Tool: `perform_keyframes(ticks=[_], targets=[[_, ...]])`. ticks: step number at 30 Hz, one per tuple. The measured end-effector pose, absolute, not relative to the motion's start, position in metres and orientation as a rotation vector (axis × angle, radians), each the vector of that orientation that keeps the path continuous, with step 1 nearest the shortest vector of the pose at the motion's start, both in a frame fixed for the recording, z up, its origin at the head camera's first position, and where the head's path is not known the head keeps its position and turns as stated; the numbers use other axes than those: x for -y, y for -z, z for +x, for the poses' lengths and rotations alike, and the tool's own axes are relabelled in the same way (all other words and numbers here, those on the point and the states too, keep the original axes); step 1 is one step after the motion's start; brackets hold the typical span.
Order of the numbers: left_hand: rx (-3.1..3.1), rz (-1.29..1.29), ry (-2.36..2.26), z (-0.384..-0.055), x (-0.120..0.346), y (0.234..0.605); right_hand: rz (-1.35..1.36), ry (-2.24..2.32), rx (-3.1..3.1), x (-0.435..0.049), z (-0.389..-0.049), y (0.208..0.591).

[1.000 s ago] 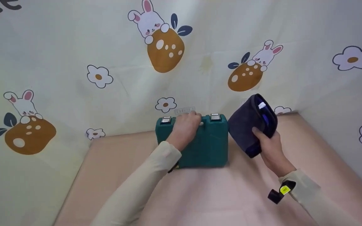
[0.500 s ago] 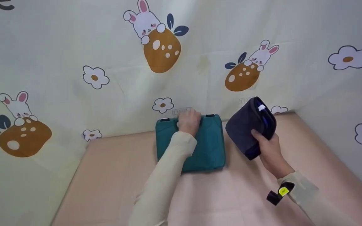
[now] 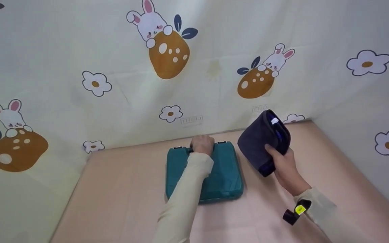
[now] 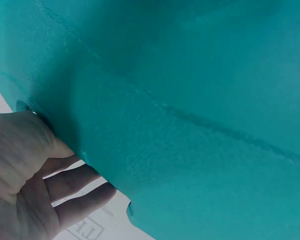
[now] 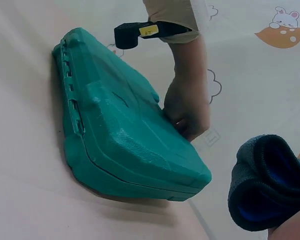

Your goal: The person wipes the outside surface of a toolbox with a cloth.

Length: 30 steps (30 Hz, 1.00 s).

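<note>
Left hand (image 3: 202, 144) grips green case (image 3: 223, 179); right hand (image 3: 288, 170) pinches folded dark fabric (image 3: 255, 141).

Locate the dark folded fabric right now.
In the head view, the dark folded fabric is right of centre, gripped by the person's right hand, just right of the green case.

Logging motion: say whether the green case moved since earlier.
Yes: the green case has tipped toward the camera, its top farther below the nearest printed flower.

Pale rabbit-and-flower backdrop (image 3: 221, 96) (one yellowish stain (image 3: 213, 69)) behind and beside a pinkish tabletop (image 3: 123, 189).
</note>
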<state>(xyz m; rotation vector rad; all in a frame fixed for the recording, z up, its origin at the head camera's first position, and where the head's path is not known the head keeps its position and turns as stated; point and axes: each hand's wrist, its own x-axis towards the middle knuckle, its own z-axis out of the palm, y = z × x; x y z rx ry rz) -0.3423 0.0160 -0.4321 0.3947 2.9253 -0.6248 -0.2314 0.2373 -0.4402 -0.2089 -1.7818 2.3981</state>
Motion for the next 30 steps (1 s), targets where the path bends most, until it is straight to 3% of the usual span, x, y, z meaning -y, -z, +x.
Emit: perform_keyframes(ticks=[10, 20, 25, 30], targets=[[-2.943, 0.338, 0.548, -0.343, -0.015, 0.450, -0.276, -2.377, 1.870, -0.228, -0.231, 0.448], [-2.948, 0.372, 0.247, -0.341, 0.004, 0.429, -0.241, -2.370, 1.894, -0.226, -0.233, 0.448], [-2.964, 0.292, -0.116, -0.320, 0.046, 0.422, -0.231, -2.358, 1.909, -0.227, -0.234, 0.449], [-2.946, 0.181, -0.301, -0.277, 0.092, 0.426, -0.221, -2.348, 1.904, -0.226, -0.238, 0.448]])
